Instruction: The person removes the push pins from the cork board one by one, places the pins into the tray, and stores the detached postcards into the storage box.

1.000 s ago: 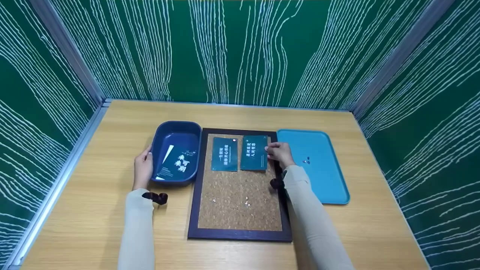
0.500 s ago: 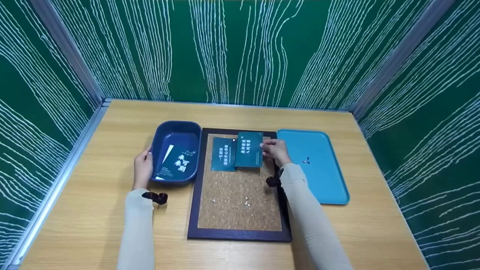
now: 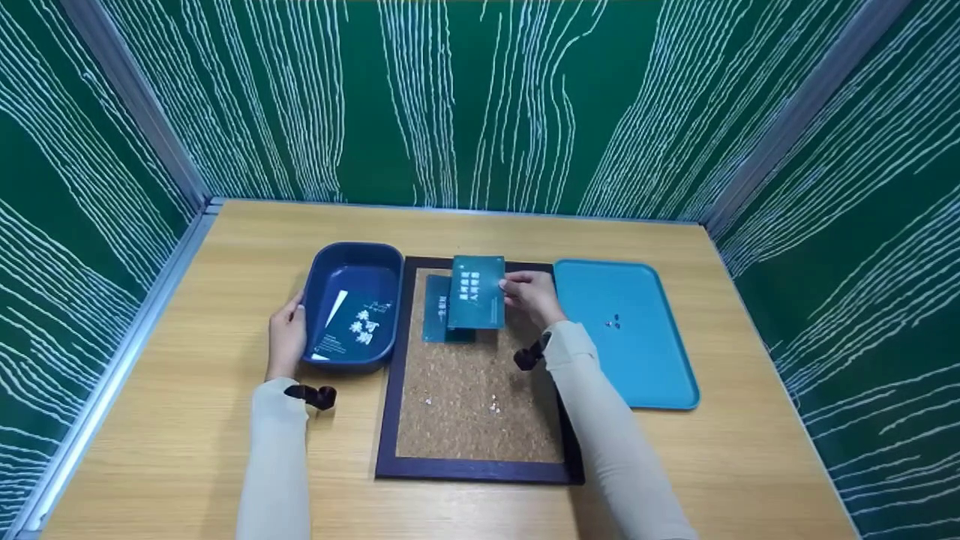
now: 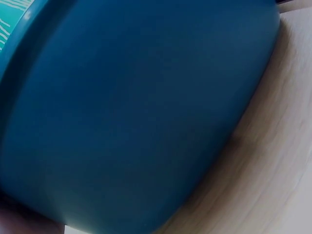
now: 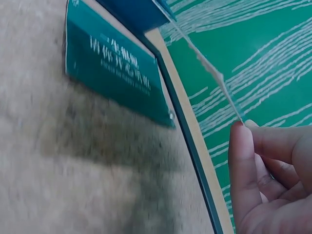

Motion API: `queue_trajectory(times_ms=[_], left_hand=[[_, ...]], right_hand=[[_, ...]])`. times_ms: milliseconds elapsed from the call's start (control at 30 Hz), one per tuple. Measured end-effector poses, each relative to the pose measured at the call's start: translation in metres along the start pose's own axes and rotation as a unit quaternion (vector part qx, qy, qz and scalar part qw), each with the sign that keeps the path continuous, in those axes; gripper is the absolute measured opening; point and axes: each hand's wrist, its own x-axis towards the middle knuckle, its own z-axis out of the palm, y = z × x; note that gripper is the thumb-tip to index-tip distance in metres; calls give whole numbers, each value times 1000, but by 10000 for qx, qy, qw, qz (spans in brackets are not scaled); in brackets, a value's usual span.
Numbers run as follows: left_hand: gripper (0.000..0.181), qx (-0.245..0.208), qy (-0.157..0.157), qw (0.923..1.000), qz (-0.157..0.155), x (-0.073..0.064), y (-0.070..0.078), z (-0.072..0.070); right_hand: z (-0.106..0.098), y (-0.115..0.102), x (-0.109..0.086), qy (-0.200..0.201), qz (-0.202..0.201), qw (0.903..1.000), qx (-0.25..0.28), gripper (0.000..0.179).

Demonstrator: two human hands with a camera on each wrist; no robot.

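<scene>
My right hand (image 3: 534, 296) pinches a green card (image 3: 478, 292) by its right edge, above the cork board (image 3: 480, 382). In the right wrist view this card (image 5: 209, 68) is seen almost edge-on between thumb and finger. Another green card (image 3: 437, 315) lies at the board's upper left, partly covered by the held one in the head view; a small pin (image 5: 171, 116) shows at its corner in the right wrist view. My left hand (image 3: 287, 337) grips the left side of a dark blue basin (image 3: 322, 262), whose outer wall (image 4: 136, 107) fills the left wrist view.
A green card with white lettering (image 3: 352, 330) lies inside the basin. Tiny pins (image 3: 494, 405) sit low on the board, inside its dark frame (image 3: 480, 470). To the right, a light blue tray (image 3: 652, 360) carries a few small pins (image 3: 615, 321). Green panels surround the wooden table (image 3: 180, 420).
The right hand has lifted its card off the board's upper right and carried it left, over the other card. The left hand and basin have stayed put.
</scene>
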Motion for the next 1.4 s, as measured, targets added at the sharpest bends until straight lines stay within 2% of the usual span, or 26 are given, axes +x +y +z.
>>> queue_trajectory(times_ms=[233, 467, 733, 1000, 1400], left_hand=[[42, 7, 36, 10000, 59, 1, 0, -1], [42, 11, 59, 10000, 34, 1, -1, -1], [42, -20, -22, 10000, -5, 1, 2, 0], [43, 63, -12, 9999, 100, -1, 2, -1], [42, 39, 22, 10000, 86, -1, 1, -1]], right_hand=[[20, -11, -7, -186, 30, 9997, -153, 21], [45, -17, -11, -477, -18, 9988, 131, 21], [74, -21, -14, -526, -191, 9983, 134, 21], [102, -23, -22, -577, -169, 9967, 550, 21], [141, -22, -33, -636, -293, 9955, 633, 21]])
